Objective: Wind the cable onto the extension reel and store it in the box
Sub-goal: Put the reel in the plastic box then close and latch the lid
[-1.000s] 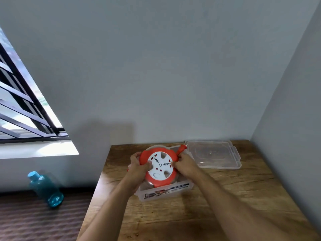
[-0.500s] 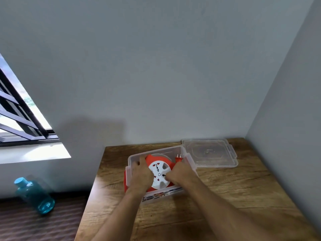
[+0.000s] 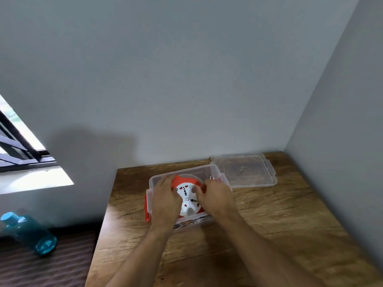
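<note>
The red and white extension reel point(image 3: 187, 195) lies flat inside the clear plastic box point(image 3: 178, 174) on the wooden table point(image 3: 269, 224), socket face up. My left hand point(image 3: 165, 198) rests on the reel's left side, fingers curled over its red rim. My right hand point(image 3: 215, 196) covers the reel's right side. The plug point(image 3: 212, 178) with its two metal pins sticks up just beyond my right fingers, near the box's right wall. The wound cable is hidden under the reel face and my hands.
The box's clear lid point(image 3: 244, 169) lies flat on the table behind and right of the box, near the wall corner. A red latch point(image 3: 146, 208) hangs on the box's left end. A blue water bottle point(image 3: 29, 233) lies on the floor at left.
The reel was held tilted above the box a second ago; it has come down and now lies flat inside it. Both hands stay on it. The view has shifted left.
</note>
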{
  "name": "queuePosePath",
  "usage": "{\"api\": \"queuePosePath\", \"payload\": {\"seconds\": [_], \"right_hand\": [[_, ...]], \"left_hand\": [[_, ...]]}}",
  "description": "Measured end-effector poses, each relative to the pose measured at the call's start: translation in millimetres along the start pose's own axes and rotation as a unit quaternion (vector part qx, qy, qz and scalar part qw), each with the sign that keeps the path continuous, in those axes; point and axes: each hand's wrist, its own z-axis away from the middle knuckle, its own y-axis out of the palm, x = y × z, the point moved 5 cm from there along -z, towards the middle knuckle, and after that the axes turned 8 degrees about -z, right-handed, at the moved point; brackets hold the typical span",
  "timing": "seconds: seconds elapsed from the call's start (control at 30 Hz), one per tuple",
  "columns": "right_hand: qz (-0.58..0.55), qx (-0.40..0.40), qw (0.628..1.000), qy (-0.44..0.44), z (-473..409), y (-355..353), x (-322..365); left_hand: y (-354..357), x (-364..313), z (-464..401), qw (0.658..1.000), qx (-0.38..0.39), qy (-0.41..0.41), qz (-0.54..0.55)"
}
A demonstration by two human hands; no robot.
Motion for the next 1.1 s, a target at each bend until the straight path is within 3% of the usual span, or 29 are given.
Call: {"api": "queuePosePath", "payload": {"seconds": [0.1,0.17,0.23,0.27,0.33,0.43,0.53,0.73,0.87,0.97,1.1], "right_hand": [[-0.094,-0.105,0.987,-0.075,-4.2,-37.3,-6.0],[-0.172,-0.169,0.969,-0.049,-20.0,-56.1,-30.5],[-0.178,-0.193,0.965,-0.013,-39.9,-59.7,-62.9],[-0.149,-0.169,0.974,-0.001,-48.4,-54.4,-77.7],[-0.062,-0.04,0.997,0.015,-57.9,-31.1,-98.3],[-0.005,0.097,0.995,0.018,-54.4,-2.7,-111.9],[-0.01,0.102,0.993,0.049,-46.3,3.4,-111.6],[-0.013,0.131,0.991,-0.035,-35.7,8.5,-98.9],[0.086,0.048,0.991,-0.086,-44.4,-13.6,-99.0],[0.03,-0.089,0.991,-0.096,-49.5,-44.5,-89.8],[-0.095,-0.252,0.948,-0.168,-35.5,-90.1,-48.3]], "left_hand": [[-16.0,-0.4,1.6,0.996,-0.079,0.021,0.029],[-10.9,0.6,-2.8,0.998,-0.048,0.024,-0.018],[-2.2,1.1,-3.1,0.997,-0.002,0.021,-0.079],[1.5,2.1,-3.3,0.995,0.012,0.017,-0.097],[3.7,1.7,-0.1,0.993,0.017,0.02,-0.112],[-2.9,5.6,6.9,0.996,-0.02,0.012,-0.083],[-17.4,16.2,14.7,0.997,-0.057,-0.04,-0.045],[-14.2,33.8,23.8,0.997,-0.02,-0.076,-0.022],[-16.5,30.5,26.2,0.997,-0.028,-0.073,-0.019],[-18.3,28.1,29.1,0.997,-0.035,-0.072,-0.012],[-12.1,33.7,27.4,0.995,-0.056,-0.081,-0.002]]}}
